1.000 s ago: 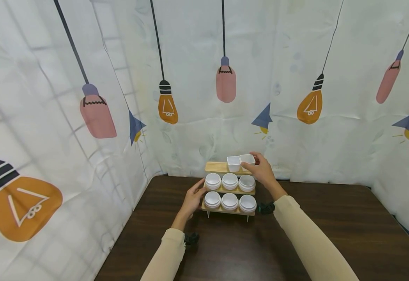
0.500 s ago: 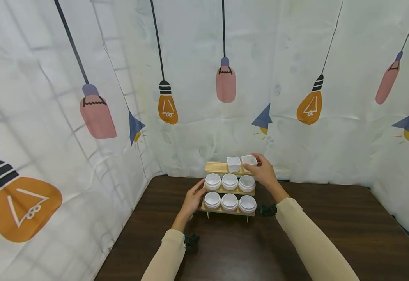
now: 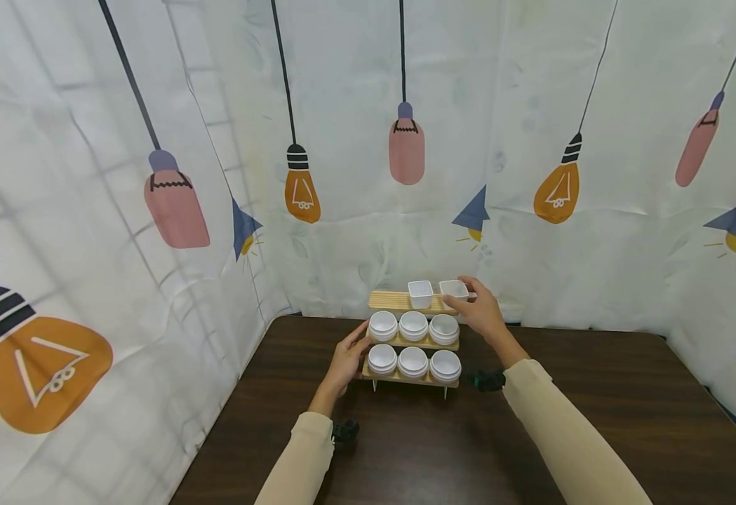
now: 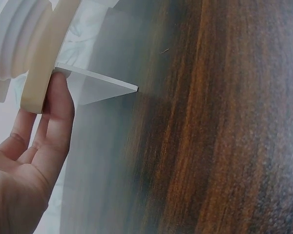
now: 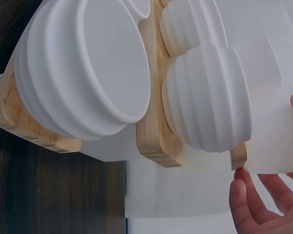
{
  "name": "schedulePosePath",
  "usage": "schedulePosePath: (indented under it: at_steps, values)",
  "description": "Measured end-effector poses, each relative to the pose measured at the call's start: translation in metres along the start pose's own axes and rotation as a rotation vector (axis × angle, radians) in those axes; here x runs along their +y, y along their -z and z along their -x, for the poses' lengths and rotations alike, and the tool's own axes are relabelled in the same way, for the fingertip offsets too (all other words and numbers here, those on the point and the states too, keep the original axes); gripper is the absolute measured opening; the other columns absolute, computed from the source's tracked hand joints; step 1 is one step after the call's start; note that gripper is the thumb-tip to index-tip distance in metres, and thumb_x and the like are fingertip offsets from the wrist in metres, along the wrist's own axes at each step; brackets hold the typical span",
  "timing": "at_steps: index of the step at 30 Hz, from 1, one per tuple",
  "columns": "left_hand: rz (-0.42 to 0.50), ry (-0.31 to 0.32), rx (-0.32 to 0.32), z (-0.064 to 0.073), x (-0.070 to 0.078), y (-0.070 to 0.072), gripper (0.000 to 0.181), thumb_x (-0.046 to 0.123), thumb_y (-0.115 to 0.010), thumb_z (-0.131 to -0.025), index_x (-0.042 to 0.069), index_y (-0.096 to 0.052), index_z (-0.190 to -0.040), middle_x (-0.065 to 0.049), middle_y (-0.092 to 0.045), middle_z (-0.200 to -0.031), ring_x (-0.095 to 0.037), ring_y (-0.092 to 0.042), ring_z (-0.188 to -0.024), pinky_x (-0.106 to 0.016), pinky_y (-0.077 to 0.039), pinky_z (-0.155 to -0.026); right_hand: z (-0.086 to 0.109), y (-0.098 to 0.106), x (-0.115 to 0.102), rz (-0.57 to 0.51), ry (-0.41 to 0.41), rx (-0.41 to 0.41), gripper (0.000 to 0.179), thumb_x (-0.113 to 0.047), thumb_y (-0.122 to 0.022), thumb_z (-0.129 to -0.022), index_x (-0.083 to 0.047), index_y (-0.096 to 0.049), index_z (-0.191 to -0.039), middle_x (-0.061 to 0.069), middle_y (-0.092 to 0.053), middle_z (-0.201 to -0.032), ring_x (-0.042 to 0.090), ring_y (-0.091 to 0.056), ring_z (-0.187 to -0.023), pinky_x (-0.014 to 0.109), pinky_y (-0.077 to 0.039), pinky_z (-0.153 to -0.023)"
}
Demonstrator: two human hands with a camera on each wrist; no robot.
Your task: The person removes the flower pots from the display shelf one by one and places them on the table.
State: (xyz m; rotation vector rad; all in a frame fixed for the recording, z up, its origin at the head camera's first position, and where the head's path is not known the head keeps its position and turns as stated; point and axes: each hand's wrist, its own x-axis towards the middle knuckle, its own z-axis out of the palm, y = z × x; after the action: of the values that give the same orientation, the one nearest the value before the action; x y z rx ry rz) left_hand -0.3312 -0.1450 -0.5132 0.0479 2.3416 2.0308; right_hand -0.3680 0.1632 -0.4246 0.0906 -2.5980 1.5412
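Note:
A three-tier wooden stand (image 3: 388, 301) holds small white pots, with round ones such as this ribbed pot (image 3: 413, 322) on the lower two shelves. My left hand (image 3: 344, 358) grips the stand's left side. In the left wrist view, its thumb and fingers close round the edge of a wooden shelf (image 4: 41, 68). On the top shelf, my right hand (image 3: 480, 308) holds a square white cup (image 3: 453, 288) by its sides at the right end. Some fingertips reach the shelf end (image 5: 239, 157) in the right wrist view. Left of it stands another square cup (image 3: 421, 294), with a gap between them.
The stand rests on a dark brown wooden table (image 3: 595, 407), near its back edge. A pale fabric backdrop (image 3: 355, 231) printed with lamps hangs behind and to the left. Clear triangular supports (image 4: 105, 85) hold up the shelves.
My right hand has moved the square cup slightly to the right along the top shelf, widening the gap from the other square cup. My left hand has stayed in place.

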Motion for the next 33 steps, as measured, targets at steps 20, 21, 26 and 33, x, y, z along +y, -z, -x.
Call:
schedulePosePath:
  at_steps: [20, 21, 26, 33]
  values:
    - [0.076, 0.018, -0.046, 0.001, 0.0, -0.002, 0.051, 0.036, -0.054, -0.106, 0.032, -0.044, -0.156, -0.022, -0.068, -0.125, -0.017, -0.07, -0.089, -0.04, -0.059, -0.058, 0.013, 0.016, 0.005, 0.013, 0.024, -0.004, 0.08, -0.046, -0.07, -0.096, -0.011, -0.036, -0.16, 0.024, -0.042, -0.155, 0.041, -0.058, -0.127, 0.046, -0.055, -0.091]
    - [0.079, 0.021, -0.043, 0.001, 0.0, -0.002, 0.051, 0.036, -0.055, -0.106, 0.032, -0.045, -0.156, -0.022, -0.068, -0.125, -0.017, -0.07, -0.088, -0.04, -0.059, -0.058, 0.014, 0.016, 0.005, 0.015, 0.026, -0.002, 0.08, -0.046, -0.07, -0.096, -0.011, -0.037, -0.159, 0.024, -0.042, -0.155, 0.041, -0.058, -0.127, 0.047, -0.055, -0.091]
    - [0.087, 0.025, -0.043, 0.0, 0.0, -0.002, 0.05, 0.037, -0.055, -0.106, 0.032, -0.045, -0.156, -0.024, -0.068, -0.127, -0.018, -0.069, -0.091, -0.043, -0.059, -0.059, 0.016, 0.019, 0.008, 0.027, 0.031, 0.011, 0.08, -0.046, -0.071, -0.096, -0.011, -0.037, -0.159, 0.023, -0.043, -0.154, 0.041, -0.059, -0.126, 0.046, -0.055, -0.091]
    - [0.105, 0.035, -0.048, -0.001, -0.001, -0.002, 0.05, 0.038, -0.056, -0.106, 0.036, -0.046, -0.154, -0.024, -0.067, -0.128, -0.017, -0.069, -0.091, -0.044, -0.06, -0.061, 0.022, 0.026, 0.011, 0.02, 0.033, 0.044, 0.079, -0.046, -0.071, -0.095, -0.011, -0.039, -0.159, 0.019, -0.049, -0.15, 0.036, -0.061, -0.12, 0.031, -0.053, -0.082]
